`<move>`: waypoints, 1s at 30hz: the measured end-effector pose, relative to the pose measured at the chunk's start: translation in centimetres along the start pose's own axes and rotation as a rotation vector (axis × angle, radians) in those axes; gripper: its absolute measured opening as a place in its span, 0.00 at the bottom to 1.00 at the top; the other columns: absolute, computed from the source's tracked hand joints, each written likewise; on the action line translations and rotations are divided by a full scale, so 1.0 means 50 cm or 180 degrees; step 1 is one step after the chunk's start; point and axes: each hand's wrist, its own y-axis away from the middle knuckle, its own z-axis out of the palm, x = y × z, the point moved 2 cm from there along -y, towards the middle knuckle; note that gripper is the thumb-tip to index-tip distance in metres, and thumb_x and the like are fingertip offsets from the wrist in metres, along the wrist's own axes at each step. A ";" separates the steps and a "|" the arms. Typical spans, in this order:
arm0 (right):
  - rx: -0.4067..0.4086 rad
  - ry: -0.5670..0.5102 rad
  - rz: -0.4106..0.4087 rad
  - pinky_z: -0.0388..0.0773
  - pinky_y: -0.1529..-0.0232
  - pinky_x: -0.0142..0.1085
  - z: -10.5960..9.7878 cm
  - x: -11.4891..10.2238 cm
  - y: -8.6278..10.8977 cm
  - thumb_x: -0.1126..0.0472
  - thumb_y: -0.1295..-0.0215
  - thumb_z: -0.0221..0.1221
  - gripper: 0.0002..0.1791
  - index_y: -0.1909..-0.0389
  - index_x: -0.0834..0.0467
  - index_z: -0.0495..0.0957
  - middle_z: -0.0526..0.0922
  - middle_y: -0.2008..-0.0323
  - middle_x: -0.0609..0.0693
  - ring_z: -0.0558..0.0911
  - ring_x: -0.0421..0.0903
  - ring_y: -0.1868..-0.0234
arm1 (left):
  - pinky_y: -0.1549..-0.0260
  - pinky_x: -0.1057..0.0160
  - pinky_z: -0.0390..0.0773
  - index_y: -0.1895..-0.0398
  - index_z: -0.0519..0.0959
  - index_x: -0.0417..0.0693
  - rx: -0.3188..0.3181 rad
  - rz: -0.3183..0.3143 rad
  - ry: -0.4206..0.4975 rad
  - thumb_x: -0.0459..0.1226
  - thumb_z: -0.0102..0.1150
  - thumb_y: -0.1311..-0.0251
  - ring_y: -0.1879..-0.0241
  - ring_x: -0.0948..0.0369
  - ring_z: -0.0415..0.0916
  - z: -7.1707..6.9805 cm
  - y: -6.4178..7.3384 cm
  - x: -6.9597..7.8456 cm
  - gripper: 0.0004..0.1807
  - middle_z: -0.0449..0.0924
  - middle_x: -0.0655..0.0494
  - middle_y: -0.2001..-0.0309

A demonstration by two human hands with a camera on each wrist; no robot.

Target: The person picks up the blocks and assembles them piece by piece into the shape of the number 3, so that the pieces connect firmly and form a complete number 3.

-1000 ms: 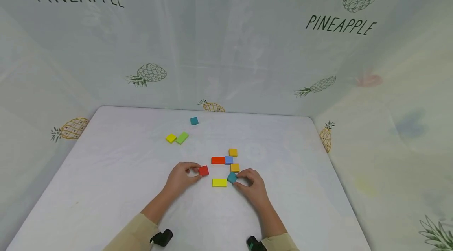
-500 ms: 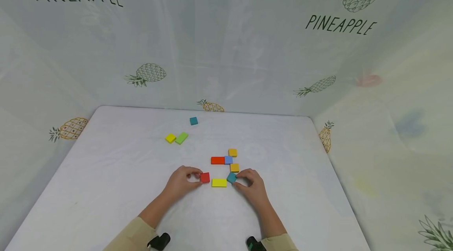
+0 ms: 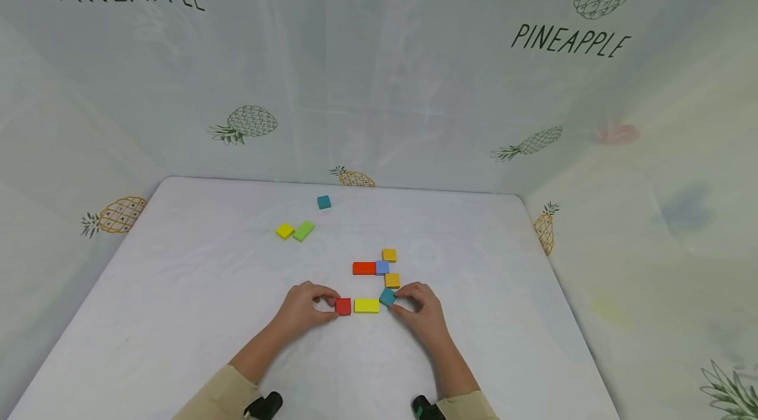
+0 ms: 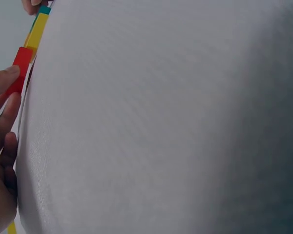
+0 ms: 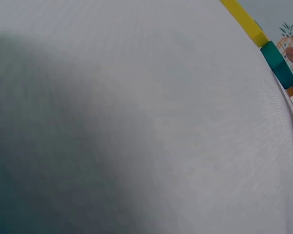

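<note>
My left hand (image 3: 306,305) pinches a red square block (image 3: 343,306) between thumb and fingers, just left of a yellow oblong block (image 3: 366,306). A narrow gap separates the two in the head view. On the yellow block's other side, my right hand (image 3: 422,311) pinches a teal block (image 3: 387,297), which sits turned at an angle by the yellow block's right end. Above the teal one lies an orange-yellow block (image 3: 392,280). In the left wrist view the thumb lies on the red block (image 4: 22,66); fingertips hold the teal block (image 5: 278,64) in the right wrist view.
Farther up, a red oblong block (image 3: 364,268) meets a blue block (image 3: 382,268), with another orange-yellow block (image 3: 389,255) above. Toward the back left lie a yellow square block (image 3: 285,231), a green block (image 3: 304,231) and a second teal block (image 3: 324,202). The white table (image 3: 207,288) meets pineapple-printed cloth behind.
My left hand has brought the red block down toward me and turned it straight, level with the yellow block. The right hand has stayed in place on the teal block.
</note>
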 end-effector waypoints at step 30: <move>-0.0028 0.0072 0.0171 0.74 0.48 0.38 0.003 -0.002 -0.002 0.56 0.48 0.73 0.11 0.64 0.41 0.84 0.79 0.62 0.33 0.75 0.38 0.54 | 0.61 0.58 0.68 0.58 0.87 0.63 0.0128 0.0023 -0.0270 0.43 0.77 0.55 0.63 0.66 0.68 0.008 0.000 0.006 0.17 0.73 0.77 0.73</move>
